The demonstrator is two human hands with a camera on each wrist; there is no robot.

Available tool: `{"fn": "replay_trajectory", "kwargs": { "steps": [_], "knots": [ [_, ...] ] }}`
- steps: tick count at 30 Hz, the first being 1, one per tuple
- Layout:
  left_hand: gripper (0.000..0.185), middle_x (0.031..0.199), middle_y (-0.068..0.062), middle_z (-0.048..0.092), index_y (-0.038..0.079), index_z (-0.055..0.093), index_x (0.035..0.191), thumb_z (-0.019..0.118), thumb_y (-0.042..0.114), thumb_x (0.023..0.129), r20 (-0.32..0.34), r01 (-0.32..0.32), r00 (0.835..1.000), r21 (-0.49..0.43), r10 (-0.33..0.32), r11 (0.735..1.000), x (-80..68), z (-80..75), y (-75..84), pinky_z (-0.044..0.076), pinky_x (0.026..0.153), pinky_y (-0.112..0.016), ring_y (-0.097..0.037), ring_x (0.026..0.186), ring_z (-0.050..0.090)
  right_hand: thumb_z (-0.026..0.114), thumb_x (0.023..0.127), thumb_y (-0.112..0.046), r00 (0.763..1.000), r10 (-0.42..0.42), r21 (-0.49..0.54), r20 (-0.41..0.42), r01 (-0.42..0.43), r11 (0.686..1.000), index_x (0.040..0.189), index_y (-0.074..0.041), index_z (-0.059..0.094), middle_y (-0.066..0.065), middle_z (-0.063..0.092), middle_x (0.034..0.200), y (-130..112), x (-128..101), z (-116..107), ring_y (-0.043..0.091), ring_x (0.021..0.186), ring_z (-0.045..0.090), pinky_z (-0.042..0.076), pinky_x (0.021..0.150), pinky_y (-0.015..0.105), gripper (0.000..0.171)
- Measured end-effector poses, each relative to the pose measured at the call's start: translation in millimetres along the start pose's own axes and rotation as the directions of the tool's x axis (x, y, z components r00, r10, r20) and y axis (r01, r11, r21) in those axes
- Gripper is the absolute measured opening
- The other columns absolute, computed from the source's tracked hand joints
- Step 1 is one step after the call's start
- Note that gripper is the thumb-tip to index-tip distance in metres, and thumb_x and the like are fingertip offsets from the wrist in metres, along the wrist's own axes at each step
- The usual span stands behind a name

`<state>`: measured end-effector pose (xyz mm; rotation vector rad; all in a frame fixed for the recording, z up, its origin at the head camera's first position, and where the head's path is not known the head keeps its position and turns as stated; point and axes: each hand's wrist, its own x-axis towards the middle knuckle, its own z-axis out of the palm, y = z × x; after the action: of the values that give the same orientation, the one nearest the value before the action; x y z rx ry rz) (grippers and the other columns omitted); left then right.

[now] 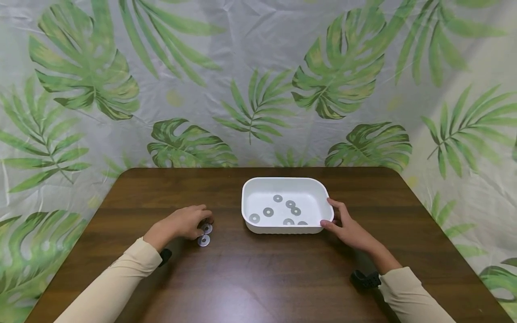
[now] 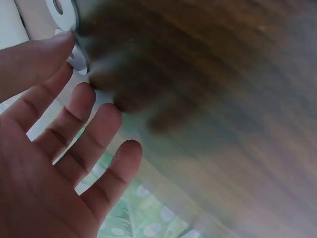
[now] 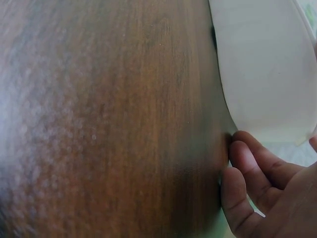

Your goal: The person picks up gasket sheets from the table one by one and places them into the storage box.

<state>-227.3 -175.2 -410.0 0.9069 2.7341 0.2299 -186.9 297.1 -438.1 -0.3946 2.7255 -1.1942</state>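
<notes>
A leaf-print curtain (image 1: 258,80) fills the upper half of the head view, and the dark wooden tabletop (image 1: 258,278) takes up the lower half. A white tray (image 1: 284,185) sits just right of centre on the tabletop, with seven metal washers (image 1: 268,211) scattered flat on its floor.

The right hand (image 1: 350,229) rests against the tray's right end in the lower right of the frame: the thumb lies on the near corner and the fingers touch the rim, bent around the wall. In the right wrist view the fingers curl against the tray's (image 3: 267,69) white side.

The left hand (image 1: 183,222) lies left of centre, well apart from the tray, fingers curled down onto the wood. Two loose washers (image 1: 204,234) lie on the tabletop at its fingertips; the upper one touches them and the lower sits just beside. In the left wrist view the fingers are spread and fairly straight, a fingertip meeting one washer's (image 2: 79,59) edge, without a clear pinch.
</notes>
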Motion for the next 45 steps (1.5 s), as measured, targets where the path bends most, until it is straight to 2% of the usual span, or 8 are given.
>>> {"fn": "replay_trajectory", "kwargs": {
  "steps": [13, 20, 25, 28, 31, 37, 41, 45],
  "knots": [
    [0.02, 0.097, -0.001, 0.057, 0.019, 0.069, 0.105, 0.071, 0.008, 0.089, 0.001, -0.024, 1.0, -0.027, 0.024, 0.999, -0.5, 0.3, -4.8, 0.045, 0.068, -0.031, -0.012, 0.08, 0.051, 0.061, 0.099, -0.026, 1.0, -0.006, 0.011, -0.005, 0.006, 1.0, 0.153, -0.005, 0.011, 0.033, 0.05, 0.132, -1, 0, 2, 0.036, 0.114, 0.058, 0.048, 0.081, 0.019, 0.076],
    [0.034, 0.101, -0.001, 0.058, 0.021, 0.07, 0.109, 0.068, -0.003, 0.085, -0.042, -0.075, 0.996, -0.021, 0.074, 0.997, -2.7, 3.9, -7.6, 0.047, 0.069, -0.031, -0.014, 0.084, 0.056, 0.061, 0.099, -0.025, 1.0, -0.01, 0.018, 0.005, 0.01, 1.0, 0.154, -0.006, 0.009, 0.034, 0.048, 0.133, -2, 0, 1, 0.037, 0.115, 0.057, 0.048, 0.08, 0.018, 0.077],
    [0.033, 0.099, -0.001, 0.056, 0.022, 0.07, 0.104, 0.068, -0.004, 0.084, -0.054, -0.103, 0.993, 0.003, 0.103, 0.995, -0.2, 4.5, -7.1, 0.046, 0.067, -0.031, -0.014, 0.082, 0.054, 0.061, 0.099, -0.025, 1.0, -0.012, 0.019, 0.007, 0.012, 1.0, 0.154, -0.006, 0.008, 0.034, 0.047, 0.135, -1, 0, 1, 0.038, 0.117, 0.057, 0.048, 0.081, 0.018, 0.078],
    [0.03, 0.099, -0.001, 0.055, 0.021, 0.068, 0.103, 0.068, -0.003, 0.085, -0.022, -0.081, 0.996, 0.007, 0.081, 0.997, 2.2, 2.7, -5.9, 0.045, 0.069, -0.031, -0.015, 0.081, 0.052, 0.06, 0.099, -0.025, 1.0, -0.011, 0.015, 0.005, 0.011, 1.0, 0.154, -0.006, 0.008, 0.034, 0.046, 0.136, -1, 1, 1, 0.039, 0.118, 0.056, 0.048, 0.081, 0.018, 0.078],
    [0.028, 0.097, 0.0, 0.052, 0.02, 0.063, 0.1, 0.067, -0.003, 0.085, 0.051, -0.034, 0.998, 0.006, 0.033, 0.999, 6.1, 0.0, -4.4, 0.04, 0.069, -0.031, -0.015, 0.081, 0.048, 0.06, 0.099, -0.025, 1.0, -0.016, 0.013, 0.004, 0.016, 1.0, 0.154, -0.006, 0.008, 0.034, 0.043, 0.139, 0, 1, 2, 0.04, 0.119, 0.055, 0.048, 0.082, 0.019, 0.078],
    [0.027, 0.094, -0.002, 0.047, 0.016, 0.053, 0.096, 0.068, 0.0, 0.08, 0.177, 0.07, 0.981, 0.028, -0.074, 0.997, 16.1, -6.5, 0.6, 0.033, 0.066, -0.031, -0.018, 0.077, 0.043, 0.061, 0.099, -0.026, 1.0, -0.022, 0.012, -0.005, 0.022, 1.0, 0.154, -0.006, 0.009, 0.033, 0.041, 0.142, 1, 1, 4, 0.04, 0.122, 0.054, 0.048, 0.085, 0.019, 0.078],
    [0.022, 0.091, -0.002, 0.049, 0.014, 0.052, 0.094, 0.069, 0.006, 0.082, 0.172, 0.11, 0.979, 0.001, -0.109, 0.994, 17.7, -7.6, 0.2, 0.034, 0.064, -0.031, -0.018, 0.074, 0.043, 0.061, 0.099, -0.027, 1.0, -0.016, 0.013, -0.004, 0.016, 1.0, 0.154, -0.006, 0.01, 0.033, 0.042, 0.14, 0, 1, 4, 0.039, 0.12, 0.055, 0.048, 0.084, 0.019, 0.078],
    [0.018, 0.08, 0.0, 0.049, 0.013, 0.049, 0.093, 0.065, 0.005, 0.087, 0.083, 0.082, 0.994, -0.127, -0.072, 0.989, 12.8, -1.6, -7.1, 0.033, 0.062, -0.029, -0.016, 0.068, 0.042, 0.061, 0.099, -0.027, 1.0, -0.014, 0.014, -0.001, 0.014, 1.0, 0.154, -0.006, 0.009, 0.033, 0.044, 0.138, 0, 0, 2, 0.038, 0.118, 0.056, 0.049, 0.083, 0.02, 0.078]
  ]
}}
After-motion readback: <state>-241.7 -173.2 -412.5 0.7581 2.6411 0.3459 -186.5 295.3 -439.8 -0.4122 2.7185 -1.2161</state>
